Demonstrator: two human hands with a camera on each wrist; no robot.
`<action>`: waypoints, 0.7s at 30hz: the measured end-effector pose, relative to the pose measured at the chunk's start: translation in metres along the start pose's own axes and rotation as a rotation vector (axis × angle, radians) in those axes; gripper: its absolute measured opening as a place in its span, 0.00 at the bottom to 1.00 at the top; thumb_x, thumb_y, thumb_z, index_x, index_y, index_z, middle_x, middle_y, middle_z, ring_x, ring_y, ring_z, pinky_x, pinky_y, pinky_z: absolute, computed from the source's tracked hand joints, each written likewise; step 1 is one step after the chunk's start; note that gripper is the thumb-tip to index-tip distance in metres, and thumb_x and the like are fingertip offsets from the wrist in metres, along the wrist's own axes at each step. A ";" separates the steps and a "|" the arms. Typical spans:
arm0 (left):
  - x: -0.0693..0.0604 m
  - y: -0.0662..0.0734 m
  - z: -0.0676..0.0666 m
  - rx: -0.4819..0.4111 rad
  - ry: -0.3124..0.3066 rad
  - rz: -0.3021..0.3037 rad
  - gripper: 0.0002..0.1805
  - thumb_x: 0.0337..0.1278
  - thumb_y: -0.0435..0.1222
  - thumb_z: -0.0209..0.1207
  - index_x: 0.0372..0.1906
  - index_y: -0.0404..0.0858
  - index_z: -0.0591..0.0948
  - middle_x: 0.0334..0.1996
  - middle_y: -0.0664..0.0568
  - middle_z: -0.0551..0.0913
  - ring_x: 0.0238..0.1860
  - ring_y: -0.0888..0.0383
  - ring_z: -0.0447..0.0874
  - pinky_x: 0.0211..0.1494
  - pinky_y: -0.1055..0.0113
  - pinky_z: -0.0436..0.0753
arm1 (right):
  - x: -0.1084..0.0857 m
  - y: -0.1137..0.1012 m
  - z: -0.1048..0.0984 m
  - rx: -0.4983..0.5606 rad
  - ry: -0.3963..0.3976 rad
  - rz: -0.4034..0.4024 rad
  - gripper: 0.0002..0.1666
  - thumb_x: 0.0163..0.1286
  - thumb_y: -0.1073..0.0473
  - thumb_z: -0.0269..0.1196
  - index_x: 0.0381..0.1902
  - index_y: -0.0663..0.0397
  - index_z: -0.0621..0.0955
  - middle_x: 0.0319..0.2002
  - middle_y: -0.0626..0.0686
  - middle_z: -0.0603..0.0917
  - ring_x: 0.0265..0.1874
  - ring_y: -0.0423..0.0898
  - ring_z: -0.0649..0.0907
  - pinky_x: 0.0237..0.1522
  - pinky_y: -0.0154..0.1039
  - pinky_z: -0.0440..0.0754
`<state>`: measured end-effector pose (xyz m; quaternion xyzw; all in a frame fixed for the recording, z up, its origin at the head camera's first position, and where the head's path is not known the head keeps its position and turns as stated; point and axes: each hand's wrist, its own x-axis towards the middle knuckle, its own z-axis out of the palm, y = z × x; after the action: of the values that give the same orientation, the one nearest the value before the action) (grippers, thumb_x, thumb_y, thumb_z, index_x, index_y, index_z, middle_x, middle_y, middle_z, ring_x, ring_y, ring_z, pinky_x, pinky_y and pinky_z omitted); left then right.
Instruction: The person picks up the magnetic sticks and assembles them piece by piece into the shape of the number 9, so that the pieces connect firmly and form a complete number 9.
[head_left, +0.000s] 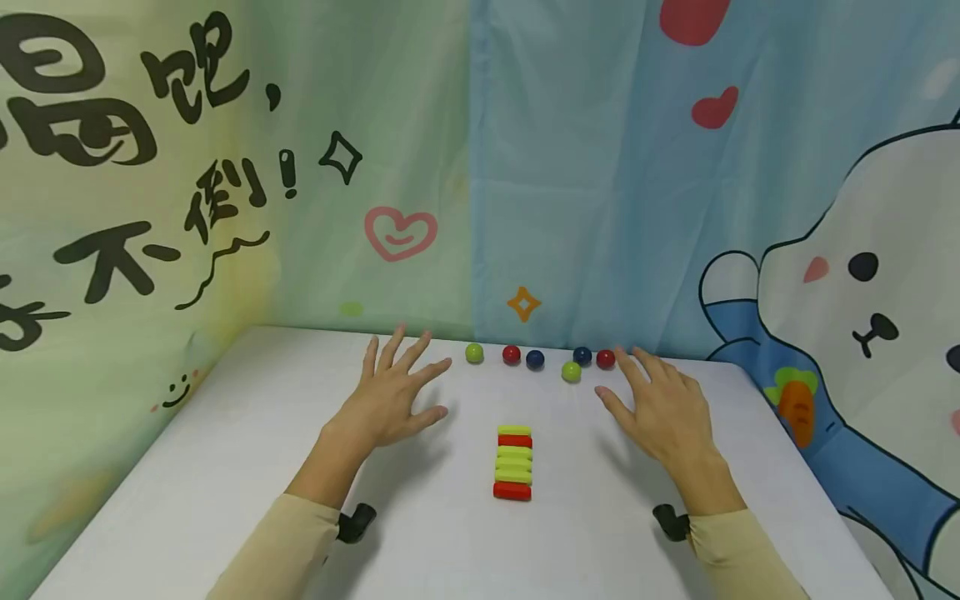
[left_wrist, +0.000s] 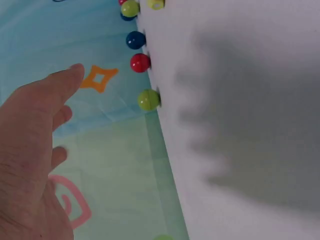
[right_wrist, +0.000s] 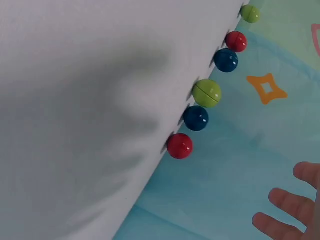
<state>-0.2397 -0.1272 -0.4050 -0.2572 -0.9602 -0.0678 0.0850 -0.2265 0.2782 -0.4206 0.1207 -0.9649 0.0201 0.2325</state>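
Observation:
In the head view my left hand [head_left: 386,404] hovers over the table left of the balls, fingers spread and holding nothing. My right hand [head_left: 667,408] is held in the same way near the right end of the balls, its fingertips close to a red ball [head_left: 605,359]. Between the hands lies a column of red and lime-green pieces, with a red piece [head_left: 512,492] at the near end. The left wrist view shows the left hand [left_wrist: 37,140] beside a lime-green ball [left_wrist: 148,100]. Fingers of the right hand [right_wrist: 292,207] show at the right wrist view's lower right.
Along the back of the white table [head_left: 600,533] stand more balls: a lime-green one [head_left: 474,352], a red one [head_left: 512,355], a dark blue one [head_left: 535,360], another blue one [head_left: 582,357] and a nearer lime-green one [head_left: 572,372]. A printed curtain [head_left: 570,167] hangs behind.

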 end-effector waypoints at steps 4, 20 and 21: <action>0.006 0.003 0.007 -0.053 -0.050 0.022 0.35 0.68 0.60 0.58 0.76 0.55 0.69 0.78 0.47 0.64 0.81 0.40 0.51 0.78 0.36 0.55 | -0.001 0.003 0.005 0.008 -0.046 0.007 0.43 0.74 0.32 0.57 0.76 0.51 0.69 0.69 0.64 0.74 0.63 0.68 0.77 0.57 0.72 0.75; 0.022 0.023 0.035 -0.097 -0.117 0.023 0.32 0.69 0.60 0.57 0.74 0.56 0.73 0.73 0.51 0.72 0.76 0.45 0.63 0.72 0.41 0.67 | -0.005 0.007 0.022 0.072 -0.132 0.044 0.40 0.75 0.36 0.57 0.74 0.53 0.70 0.64 0.67 0.77 0.59 0.69 0.78 0.57 0.72 0.74; 0.022 0.023 0.036 -0.109 -0.118 0.023 0.32 0.69 0.60 0.57 0.73 0.56 0.73 0.73 0.50 0.72 0.75 0.45 0.64 0.72 0.41 0.68 | -0.004 0.006 0.023 0.080 -0.140 0.050 0.39 0.75 0.36 0.57 0.74 0.53 0.70 0.64 0.67 0.77 0.59 0.69 0.78 0.57 0.72 0.74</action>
<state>-0.2509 -0.0904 -0.4335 -0.2759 -0.9555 -0.1036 0.0147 -0.2351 0.2830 -0.4422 0.1069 -0.9799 0.0561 0.1590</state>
